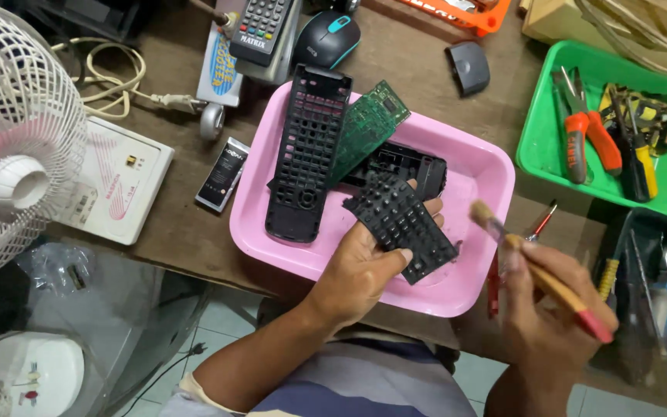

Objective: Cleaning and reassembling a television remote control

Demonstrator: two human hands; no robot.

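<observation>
My left hand (357, 266) holds a black rubber keypad sheet (399, 224) over the near side of a pink tray (480, 166). Thumb and fingers pinch the keypad's near edge. My right hand (553, 309) grips a small paintbrush (534, 270) with a wooden handle and red end, its bristles pointing up-left, just right of the keypad and apart from it. Inside the tray lie a black remote front shell (310, 150), a green circuit board (368, 127) and a black remote back shell (411, 166).
A green tray (538, 135) of pliers and screwdrivers stands at the right. A white fan (17, 147) stands at the left, beside a white box (121, 181). A small battery (223, 174), a remote (260, 31), a mouse (327, 40) and a black cover (468, 67) lie behind.
</observation>
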